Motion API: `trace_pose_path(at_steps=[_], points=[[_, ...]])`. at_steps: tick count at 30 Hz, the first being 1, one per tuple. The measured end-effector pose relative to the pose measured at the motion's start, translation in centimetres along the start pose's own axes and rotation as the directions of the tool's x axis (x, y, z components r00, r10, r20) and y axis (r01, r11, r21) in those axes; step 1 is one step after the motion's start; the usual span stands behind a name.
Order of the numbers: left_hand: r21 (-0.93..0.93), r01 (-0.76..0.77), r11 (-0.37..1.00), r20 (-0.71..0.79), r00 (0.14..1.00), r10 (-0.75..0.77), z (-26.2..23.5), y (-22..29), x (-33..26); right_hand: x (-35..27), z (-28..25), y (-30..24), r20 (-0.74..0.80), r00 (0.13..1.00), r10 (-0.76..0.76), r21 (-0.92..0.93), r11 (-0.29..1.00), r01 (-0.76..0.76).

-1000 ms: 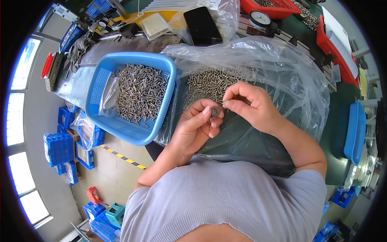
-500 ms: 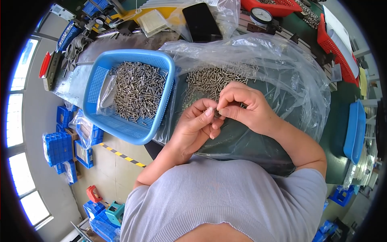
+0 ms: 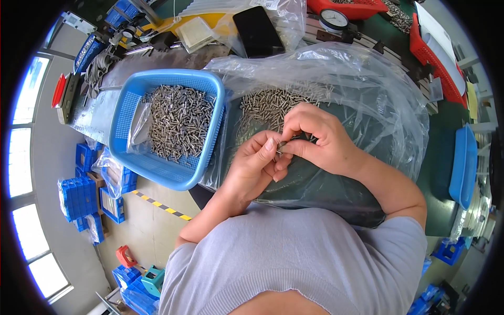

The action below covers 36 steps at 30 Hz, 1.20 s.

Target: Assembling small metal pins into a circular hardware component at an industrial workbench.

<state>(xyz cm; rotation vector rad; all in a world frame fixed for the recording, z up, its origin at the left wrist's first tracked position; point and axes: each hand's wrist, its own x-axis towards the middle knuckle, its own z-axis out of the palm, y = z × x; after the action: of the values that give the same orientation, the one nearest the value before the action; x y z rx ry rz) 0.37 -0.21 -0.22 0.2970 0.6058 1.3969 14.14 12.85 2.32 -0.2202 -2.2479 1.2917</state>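
My two hands meet over the front of the plastic sheet. With thumb and fingers closed, my left hand (image 3: 254,161) pinches a small metal pin (image 3: 279,152), mostly hidden by the fingertips. My right hand (image 3: 321,140) has its thumb and forefinger closed on the same small piece from the right. Something dark shows under its curled fingers, too small to name. Just beyond the hands, a loose heap of short metal pins (image 3: 266,108) lies on the clear plastic sheet (image 3: 388,105). To the left stands a blue basket (image 3: 214,100) holding many similar pins (image 3: 181,121) and a crumpled clear bag (image 3: 138,128).
A black phone (image 3: 258,32) lies at the back, beside a clear plastic case (image 3: 195,33). A dial gauge (image 3: 334,20) stands behind the sheet. Red baskets (image 3: 428,58) and a blue tray (image 3: 463,168) are at the right. Blue crates (image 3: 80,198) stand on the floor.
My fingers have shifted slightly around the pin, and more of the metal now shows between the fingertips. The whole view has moved a little; the basket and heap look the same.
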Motion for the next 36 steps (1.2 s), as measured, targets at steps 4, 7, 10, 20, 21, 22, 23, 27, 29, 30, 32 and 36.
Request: trace_pose_path(at_steps=[4, 7, 10, 20, 21, 22, 23, 27, 29, 30, 32, 36], points=[[0.031, -0.037, 0.999, -0.063, 0.997, 0.039, -0.3, -0.1, -0.1, -0.2, -0.1, -0.2, -0.017, 1.000, 0.002, -0.065, 0.998, -0.003], [-0.024, -0.088, 0.996, -0.060, 0.995, 0.086, -0.3, -0.2, -0.1, -0.1, -1.1, -0.2, 0.022, 1.000, 0.018, -0.018, 1.000, -0.018], [-0.090, -0.106, 0.990, -0.067, 0.993, 0.101, -0.3, 0.0, -0.1, -0.2, -1.8, 0.4, -0.057, 0.989, 0.136, -0.101, 0.985, -0.141], [-0.093, -0.107, 0.990, -0.023, 0.994, 0.105, -0.6, 0.0, 0.1, -0.6, -1.1, 2.0, 0.112, 0.993, -0.034, -0.478, 0.874, 0.084], [-0.068, -0.102, 0.992, -0.016, 0.995, 0.101, -0.6, 0.0, 0.1, -0.6, -1.0, 2.0, 0.111, 0.993, -0.036, -0.484, 0.871, 0.086], [-0.068, -0.102, 0.993, -0.016, 0.995, 0.101, -0.5, 0.0, 0.0, -0.6, -1.0, 2.0, 0.111, 0.993, -0.036, -0.484, 0.871, 0.085], [-0.066, -0.096, 0.993, -0.032, 0.995, 0.094, -0.4, 0.0, 0.0, -0.6, -1.0, 2.0, 0.106, 0.993, -0.050, -0.476, 0.874, 0.095], [-0.069, -0.087, 0.994, -0.050, 0.995, 0.084, -0.2, 0.0, 0.0, -0.2, -1.3, 1.6, 0.067, 0.997, -0.023, -0.318, 0.947, 0.043], [-0.058, -0.075, 0.996, -0.031, 0.997, 0.073, -0.4, 0.1, 0.0, -0.2, -1.6, 0.4, 0.066, 0.991, 0.114, -0.150, 0.983, -0.103], [-0.046, -0.058, 0.997, -0.010, 0.998, 0.058, -0.4, 0.1, 0.0, -0.3, -1.6, -0.1, 0.087, 0.964, 0.250, 0.020, 0.967, -0.252], [-0.027, -0.052, 0.998, -0.029, 0.998, 0.051, -0.3, 0.1, -0.1, -0.2, -1.6, -0.5, 0.132, 0.959, 0.251, 0.078, 0.962, -0.262], [0.016, -0.022, 1.000, -0.065, 0.998, 0.023, 0.1, 0.2, -0.2, -0.2, -1.4, -0.6, 0.174, 0.954, 0.246, 0.154, 0.950, -0.273]])
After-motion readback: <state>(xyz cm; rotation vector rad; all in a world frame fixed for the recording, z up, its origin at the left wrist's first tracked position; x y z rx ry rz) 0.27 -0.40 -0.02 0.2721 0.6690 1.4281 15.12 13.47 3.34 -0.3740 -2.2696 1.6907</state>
